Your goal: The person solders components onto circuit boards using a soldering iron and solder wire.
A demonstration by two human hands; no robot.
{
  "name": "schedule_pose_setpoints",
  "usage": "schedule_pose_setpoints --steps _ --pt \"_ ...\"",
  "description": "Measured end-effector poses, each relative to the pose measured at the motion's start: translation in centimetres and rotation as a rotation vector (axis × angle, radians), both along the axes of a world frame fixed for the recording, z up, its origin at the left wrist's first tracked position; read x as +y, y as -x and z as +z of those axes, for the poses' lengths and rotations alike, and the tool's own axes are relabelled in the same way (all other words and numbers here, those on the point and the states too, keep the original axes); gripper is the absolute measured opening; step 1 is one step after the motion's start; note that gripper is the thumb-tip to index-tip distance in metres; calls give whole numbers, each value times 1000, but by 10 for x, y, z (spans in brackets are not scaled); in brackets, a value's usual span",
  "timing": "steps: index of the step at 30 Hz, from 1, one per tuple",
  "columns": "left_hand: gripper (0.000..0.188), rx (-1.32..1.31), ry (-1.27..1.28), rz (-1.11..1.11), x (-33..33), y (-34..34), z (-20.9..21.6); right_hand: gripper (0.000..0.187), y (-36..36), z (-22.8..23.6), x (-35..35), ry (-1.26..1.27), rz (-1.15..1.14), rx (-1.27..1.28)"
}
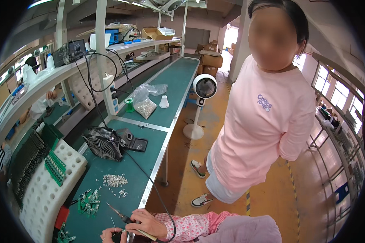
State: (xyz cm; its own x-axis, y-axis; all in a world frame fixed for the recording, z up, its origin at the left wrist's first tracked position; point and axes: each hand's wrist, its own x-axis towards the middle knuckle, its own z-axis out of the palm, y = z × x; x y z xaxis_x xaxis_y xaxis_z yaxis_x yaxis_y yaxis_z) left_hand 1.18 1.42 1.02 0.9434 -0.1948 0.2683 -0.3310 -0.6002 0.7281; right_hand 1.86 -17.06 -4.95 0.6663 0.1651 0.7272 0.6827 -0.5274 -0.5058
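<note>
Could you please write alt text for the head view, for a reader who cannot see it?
A right hand holds a soldering iron beside the left hand at a green workbench, near green circuit boards and a pile of small white parts. Another person in a pink shirt stands nearby.

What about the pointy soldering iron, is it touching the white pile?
Apart: the head view shows green tabletop between the soldering iron's tip and the white pile.
</note>
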Motion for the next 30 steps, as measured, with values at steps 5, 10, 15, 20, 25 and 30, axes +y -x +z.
schedule_pose_setpoints --steps 5,10,15,20,25,30 --pt "17 -100 -150 -42 -3 -9 7 12 -9 -8 -8 59 3 -12" --pt "17 146 2 -43 -10 -11 20 14 -16 -9 -12 68 17 -130" --pt "15 110 5 -50 -11 -8 16 14 -9 -12 -12 71 4 -126" --pt "16 -31 -78 -51 0 -8 -4 19 -9 -16 -6 32 13 -84" --pt "16 -361 -197 -255 -4 -38 -37 42 -10 -9 -38 167 -158 -108" --pt "23 -484 -298 -309 -1 -50 -33 39 -15 -6 -37 126 -188 -11"
